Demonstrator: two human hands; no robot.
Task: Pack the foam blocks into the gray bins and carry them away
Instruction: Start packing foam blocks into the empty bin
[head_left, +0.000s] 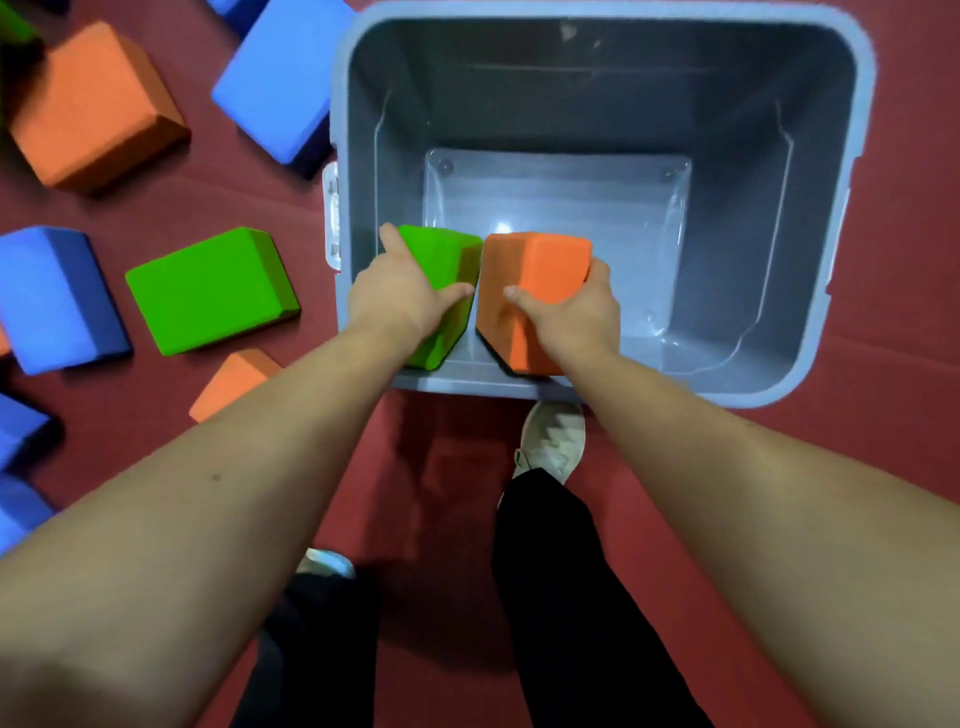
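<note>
1. Blocks first: my left hand (397, 301) grips a green block (441, 291) and my right hand (571, 312) grips an orange block (535, 291), fingers wrapped over the top of each. Both are inside the gray bin (810, 218), low against its near wall and touching each other along one edge.
2. I should press them flat to the bin floor, tight into the bin's near-left corner (the rest of the floor is bare, so neat rows from here will fit the most).
3. I judge foam this light will spring if dropped, so I'll let go only once each sits square.
4. Left of the bin, on the red floor (447, 467), more wait: a green block on the floor (208, 291) nearest, blue blocks (280, 78) and orange ones (88, 104) beyond.
5. My shoe (553, 436) is just outside the bin's near wall; I'll mind it when reaching.
</note>
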